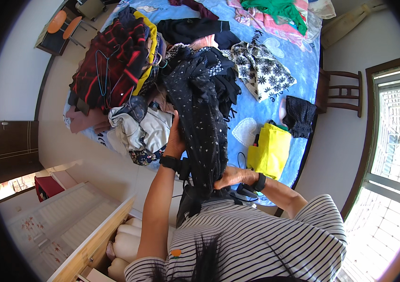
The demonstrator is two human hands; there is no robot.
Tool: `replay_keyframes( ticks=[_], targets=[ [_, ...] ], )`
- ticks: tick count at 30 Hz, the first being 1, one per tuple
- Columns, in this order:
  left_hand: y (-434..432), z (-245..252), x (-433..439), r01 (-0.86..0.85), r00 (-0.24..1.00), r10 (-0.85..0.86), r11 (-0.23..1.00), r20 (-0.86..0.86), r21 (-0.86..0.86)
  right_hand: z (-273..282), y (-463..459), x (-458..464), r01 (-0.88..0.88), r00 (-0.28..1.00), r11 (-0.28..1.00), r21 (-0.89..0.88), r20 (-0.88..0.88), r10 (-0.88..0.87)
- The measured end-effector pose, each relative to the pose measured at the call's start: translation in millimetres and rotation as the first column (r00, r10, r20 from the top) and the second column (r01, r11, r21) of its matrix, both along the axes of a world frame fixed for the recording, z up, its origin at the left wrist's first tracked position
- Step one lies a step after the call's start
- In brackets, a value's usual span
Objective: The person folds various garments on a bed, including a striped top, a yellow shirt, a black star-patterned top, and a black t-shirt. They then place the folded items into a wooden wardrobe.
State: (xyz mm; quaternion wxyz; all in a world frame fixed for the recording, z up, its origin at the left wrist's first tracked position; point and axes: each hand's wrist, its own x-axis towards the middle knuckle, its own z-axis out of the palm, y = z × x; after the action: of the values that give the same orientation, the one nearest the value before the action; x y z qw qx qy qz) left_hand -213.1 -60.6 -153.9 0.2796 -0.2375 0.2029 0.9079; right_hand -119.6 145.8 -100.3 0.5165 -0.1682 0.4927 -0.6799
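Observation:
A black sheer garment with a white star print (201,123) stretches from the clothes on the bed down to my waist. My left hand (176,141) holds its left side, thumb up along the edge and fingers hidden. Lower down, my right hand (233,177) grips the right edge of its near end. Beyond it lie black clothes with white-patterned parts (216,63). Left of my left hand is a crumpled pale grey garment (157,127), with a dark floral cloth (147,155) below it.
The blue bedspread (256,112) carries a red-and-black plaid garment (115,63) with a blue hanger (102,74), a black-and-white floral garment (260,70), folded yellow cloth (270,151) and black dotted cloth (299,116). A wooden chair (343,93) stands right; an open drawer (94,243) lies lower left.

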Motion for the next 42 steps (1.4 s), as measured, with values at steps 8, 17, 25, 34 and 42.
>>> replay_keyframes(
  ticks=[8, 17, 25, 34, 42],
  targets=[
    [6, -14, 10, 0.156, 0.984, -0.176, 0.908, -0.016, -0.388, -31, 16, 26, 0.295, 0.933, 0.921, 0.254, 0.13, -0.334],
    [-54, -93, -54, -0.327, 0.842, -0.52, -0.274, -0.147, -0.904, -68, 47, -12, 0.633, 0.593, 0.741, 0.223, 0.476, -0.649],
    [-69, -127, -145, -0.494, 0.659, -0.75, -0.383, -0.049, -0.781, -115, 78, -66, 0.757, 0.312, 0.451, 0.473, 0.344, -0.885],
    [-108, -104, -171, -0.653, 0.431, -0.873, -0.128, -0.227, -0.747, -121, -77, -235, 0.828, 0.176, 0.521, 0.206, -0.978, 0.108],
    [-139, -79, -193, -0.55, 0.278, -0.926, 0.064, -0.254, -0.833, -156, -151, -309, 0.662, 0.404, 0.711, 0.237, -0.912, -0.071]
  ],
)
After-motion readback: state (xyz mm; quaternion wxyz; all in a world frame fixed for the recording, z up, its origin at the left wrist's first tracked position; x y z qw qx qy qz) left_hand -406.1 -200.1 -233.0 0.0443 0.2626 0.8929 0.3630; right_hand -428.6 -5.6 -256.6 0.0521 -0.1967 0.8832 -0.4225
